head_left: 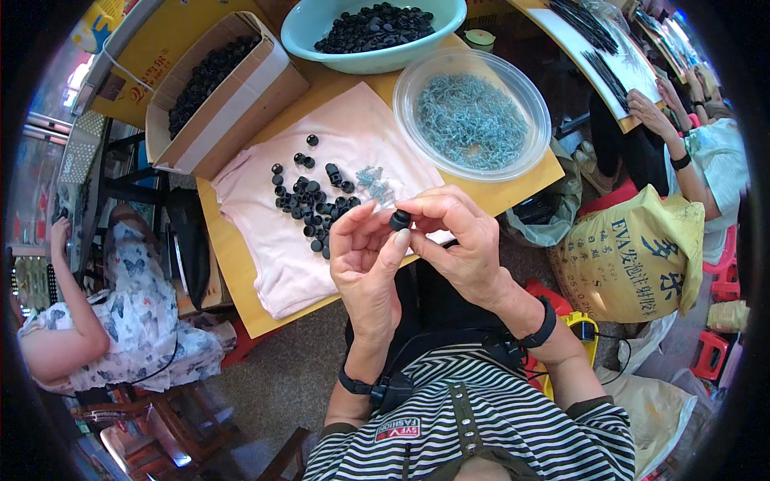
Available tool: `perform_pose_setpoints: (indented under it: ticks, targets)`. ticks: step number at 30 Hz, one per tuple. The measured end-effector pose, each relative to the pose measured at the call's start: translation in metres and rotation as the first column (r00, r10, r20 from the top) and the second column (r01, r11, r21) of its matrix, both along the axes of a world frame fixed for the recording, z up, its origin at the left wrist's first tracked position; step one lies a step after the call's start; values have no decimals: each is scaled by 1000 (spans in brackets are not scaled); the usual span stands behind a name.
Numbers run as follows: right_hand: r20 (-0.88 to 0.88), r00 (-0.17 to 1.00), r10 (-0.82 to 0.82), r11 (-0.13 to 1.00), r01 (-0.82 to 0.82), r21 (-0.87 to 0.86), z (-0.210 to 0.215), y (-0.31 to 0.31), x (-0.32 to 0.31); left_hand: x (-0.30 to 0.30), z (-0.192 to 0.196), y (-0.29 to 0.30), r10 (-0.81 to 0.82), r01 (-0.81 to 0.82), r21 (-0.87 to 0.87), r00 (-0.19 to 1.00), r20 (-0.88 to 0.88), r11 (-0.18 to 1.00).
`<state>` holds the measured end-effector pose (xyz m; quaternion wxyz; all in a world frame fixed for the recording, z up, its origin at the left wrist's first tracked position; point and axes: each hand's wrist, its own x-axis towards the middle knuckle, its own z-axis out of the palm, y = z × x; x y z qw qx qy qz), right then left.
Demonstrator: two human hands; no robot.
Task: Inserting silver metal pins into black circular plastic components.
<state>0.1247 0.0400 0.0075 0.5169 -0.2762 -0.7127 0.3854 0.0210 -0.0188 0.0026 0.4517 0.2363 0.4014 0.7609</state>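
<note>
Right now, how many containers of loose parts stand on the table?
3: carton of black parts at left, basin of black parts at the far edge, clear tub of metal pieces at right. A small green pot has unclear contents; more may be hidden.

A yellow table (pixel 525 186) has a pale pink cloth (pixel 257 180) spread across its middle, slightly wrinkled, with strips of bare tabletop showing along the left and near edges. Black caps (pixel 309 200) lie on the cloth in a loose cluster, most bunched together, a few apart toward the far side. Just right of them is a small heap of grey screws (pixel 375 183). An open cardboard box (pixel 241 116) stands at the far left; a pale basin (pixel 369 60) stands between it and a clear round tub (pixel 540 128) on the right.
</note>
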Motion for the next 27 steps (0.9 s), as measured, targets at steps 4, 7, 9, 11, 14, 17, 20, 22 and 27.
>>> perform_pose_setpoints:
  ticks: [4,7,9,11,14,17,20,22,27]
  targets:
    - [108,994,-15,987,-3,159,-2,10,-1,-7,0,-1,-22,22,-5,999,-32,1000]
    - [164,986,16,992,-36,121,6,23,2,-16,0,-4,10,-16,-25,978,-209,1000]
    - [271,957,-103,980,50,194,20,46,4,-31,12,-10,163,-100,190,920,-355,977]
    - [259,948,-185,969,132,210,42,72,-7,-43,48,-24,375,-167,473,841,-389,865]
    - [278,915,-292,939,219,266,51,125,-16,-42,88,-37,58,9,674,995,-77,739]
    - [367,896,-249,968,236,81,85,150,-45,-53,113,-43,-183,198,766,977,-107,611]
    - [404,831,-382,890,212,404,57,192,-52,-49,120,-49,-264,189,728,965,-12,659]
    - [418,845,-335,888,134,441,54,177,-56,-47,126,-47,-134,105,623,991,0,775]
    - [599,796,89,962,-223,154,21,117,-57,-72,122,-51,-418,281,603,903,97,747]
